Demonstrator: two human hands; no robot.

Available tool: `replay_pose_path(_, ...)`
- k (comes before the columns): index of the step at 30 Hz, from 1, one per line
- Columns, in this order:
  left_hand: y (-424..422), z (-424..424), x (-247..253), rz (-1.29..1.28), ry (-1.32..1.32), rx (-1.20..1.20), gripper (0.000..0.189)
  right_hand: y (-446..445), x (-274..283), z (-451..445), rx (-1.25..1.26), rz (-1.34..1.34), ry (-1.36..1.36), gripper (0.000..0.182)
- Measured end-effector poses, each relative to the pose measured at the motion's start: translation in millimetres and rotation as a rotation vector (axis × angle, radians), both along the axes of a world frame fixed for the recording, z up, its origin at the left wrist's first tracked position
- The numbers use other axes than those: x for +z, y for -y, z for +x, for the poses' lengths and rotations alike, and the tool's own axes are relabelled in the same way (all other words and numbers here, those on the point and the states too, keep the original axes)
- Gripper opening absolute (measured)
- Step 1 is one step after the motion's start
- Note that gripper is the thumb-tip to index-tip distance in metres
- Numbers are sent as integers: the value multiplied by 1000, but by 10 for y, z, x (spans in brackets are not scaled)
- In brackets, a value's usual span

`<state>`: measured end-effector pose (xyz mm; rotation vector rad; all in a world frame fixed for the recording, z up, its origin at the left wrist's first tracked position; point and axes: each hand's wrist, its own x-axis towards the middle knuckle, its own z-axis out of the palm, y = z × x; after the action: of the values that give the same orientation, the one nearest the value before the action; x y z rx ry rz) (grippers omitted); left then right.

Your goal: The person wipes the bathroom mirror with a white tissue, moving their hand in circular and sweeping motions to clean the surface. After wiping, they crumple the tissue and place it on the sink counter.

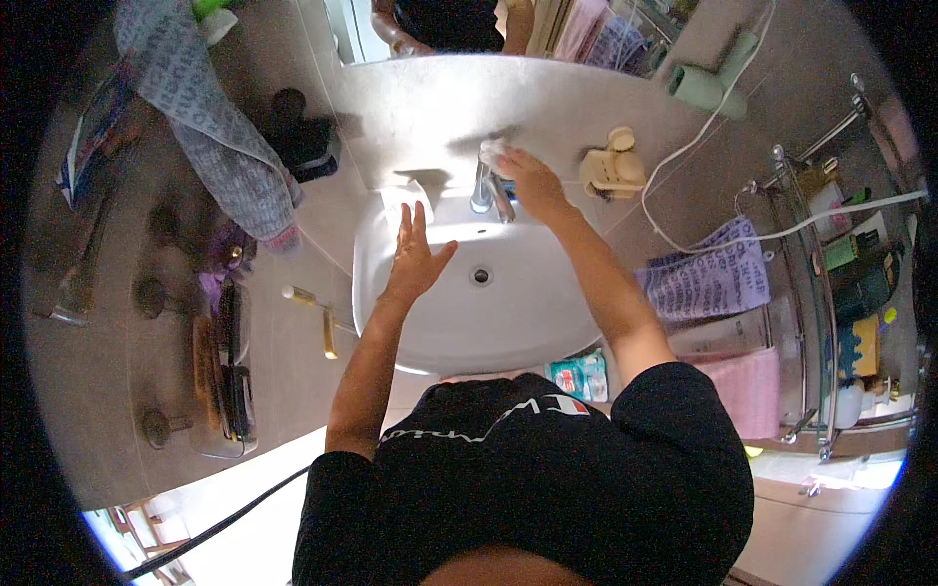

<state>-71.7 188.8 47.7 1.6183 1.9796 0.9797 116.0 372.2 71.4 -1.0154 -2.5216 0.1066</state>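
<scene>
Before me is a white washbasin point(440, 329) with a chrome faucet point(481, 192) at its back edge. My right hand point(538, 187) reaches to the top of the faucet. Under its fingertips is a white wad point(494, 151), perhaps tissue or cloth, pressed at the faucet's upper end; the fingers partly cover it. Over the left part of the basin hovers my left hand point(419, 264), fingers stretched and thumb apart, with nothing in it. Just beyond those fingertips a white sheet or packet point(399, 196) sits on the basin's back left corner; whether they touch is unclear.
A cream soap holder point(612, 172) is on the wall right of the faucet. A white cord point(689, 143) hangs near a green hair dryer point(707, 84). Rightward are towels point(707, 275) and a glass-and-chrome shelf rack point(824, 315). A grey towel point(220, 139) hangs left. A teal packet point(579, 375) shows below the basin.
</scene>
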Motion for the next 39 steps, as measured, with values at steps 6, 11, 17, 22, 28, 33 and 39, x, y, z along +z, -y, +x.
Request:
replay_pose_path(6, 380, -120, -142, -188, 18, 45, 90, 471, -335, 626, -226, -125, -155, 48)
replay_pose_path(11, 360, 136, -342, -154, 51, -84, 88, 575, -320, -50, -74, -39, -166, 43)
replay_pose_path(17, 447, 465, -406, -181, 60, -101, 84, 631, -538, 36, -7, -112, -149, 46)
replay_pose_path(22, 629, 575, -483, -242, 63, -8, 83, 773, -251, 533, 36, -353, -116, 45)
replay_pose_path(28, 586, 858, -411, -263, 80, 24, 82, 37, 198, 186, 75, 138, -289, 41)
replay_pose_path(33, 667, 973, -453, -289, 95, 68, 82, 123, -34, 544, 140, -31, -352, 36)
replay_pose_path(39, 546, 1013, -432, -304, 421, 178, 78, 558, -502, 972, -92, -1382, -862, 32)
